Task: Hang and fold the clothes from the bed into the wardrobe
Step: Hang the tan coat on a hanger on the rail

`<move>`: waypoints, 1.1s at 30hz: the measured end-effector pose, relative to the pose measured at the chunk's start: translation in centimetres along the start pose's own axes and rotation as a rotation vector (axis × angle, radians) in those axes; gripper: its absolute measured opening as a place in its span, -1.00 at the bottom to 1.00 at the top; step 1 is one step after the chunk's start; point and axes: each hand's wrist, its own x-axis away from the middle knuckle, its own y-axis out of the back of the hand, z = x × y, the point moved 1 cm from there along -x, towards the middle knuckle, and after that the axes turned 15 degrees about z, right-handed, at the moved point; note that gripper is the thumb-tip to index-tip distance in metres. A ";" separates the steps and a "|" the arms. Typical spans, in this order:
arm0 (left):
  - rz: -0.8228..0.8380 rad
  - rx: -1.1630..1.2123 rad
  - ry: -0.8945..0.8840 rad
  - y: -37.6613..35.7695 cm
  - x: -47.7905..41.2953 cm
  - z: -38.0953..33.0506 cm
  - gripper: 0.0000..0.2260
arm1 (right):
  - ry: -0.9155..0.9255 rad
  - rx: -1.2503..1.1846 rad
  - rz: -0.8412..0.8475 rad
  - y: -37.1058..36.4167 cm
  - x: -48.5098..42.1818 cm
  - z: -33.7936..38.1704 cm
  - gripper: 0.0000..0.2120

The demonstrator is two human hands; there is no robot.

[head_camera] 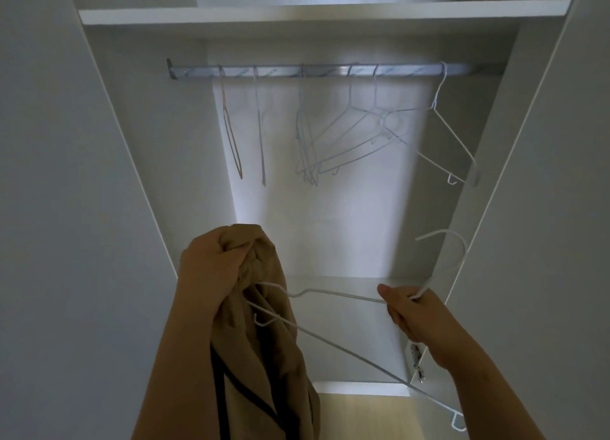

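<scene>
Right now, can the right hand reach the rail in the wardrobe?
Probably yes. Nothing stands between the right hand and the rail above it. But that hand grips a hanger whose far end reaches into the garment that the left hand holds, which may hold it back.

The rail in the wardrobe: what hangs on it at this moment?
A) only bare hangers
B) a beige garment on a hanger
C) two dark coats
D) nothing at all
A: the rail carries only bare hangers, while the beige garment is gripped in the left hand and the right hand grips one more white hanger lower down.
</scene>
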 end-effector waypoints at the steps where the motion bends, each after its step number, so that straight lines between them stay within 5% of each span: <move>1: 0.039 -0.058 -0.024 -0.6 0.0 -0.3 -0.83 | 0.014 0.035 -0.012 -0.6 0.0 0.3 -0.49; 7: 0.265 -0.066 -0.107 -5.0 1.3 -2.3 -0.92 | 0.033 0.113 -0.089 -5.6 -1.2 1.8 -0.82; 10: 0.331 0.118 -0.136 -4.9 1.7 -2.4 -0.84 | 0.022 0.026 -0.125 -5.9 -1.4 1.7 -0.66; 13: 0.482 0.133 -0.186 -5.2 2.4 -3.1 -0.86 | 0.064 -0.085 -0.102 -7.2 -1.6 2.2 -0.79; 17: 0.660 0.134 -0.233 -4.9 3.2 -2.9 -0.84 | 0.117 -0.177 -0.275 -5.4 -1.7 3.2 -0.66; 20: 0.592 -0.163 -0.292 -3.6 2.7 -2.0 -0.79 | 0.224 -0.095 -0.313 -3.7 -1.5 5.1 -0.56; 23: 0.190 -0.632 -0.397 -3.0 2.8 -2.2 -0.78 | 0.284 -0.059 -0.311 -3.6 -1.4 6.5 -0.48; 25: -0.007 -0.655 -0.432 -2.8 3.2 -3.0 -0.64 | 0.306 -0.065 -0.311 -3.4 -1.5 7.1 -0.51; 30: 0.227 -0.753 -0.509 -2.6 1.5 -4.8 -0.65 | 0.384 0.014 -0.314 -3.3 -1.1 7.8 -0.54; 33: 0.181 -0.695 -0.578 -3.1 1.3 -5.3 -0.72 | 0.439 -0.001 -0.401 -2.5 -0.8 8.0 -0.70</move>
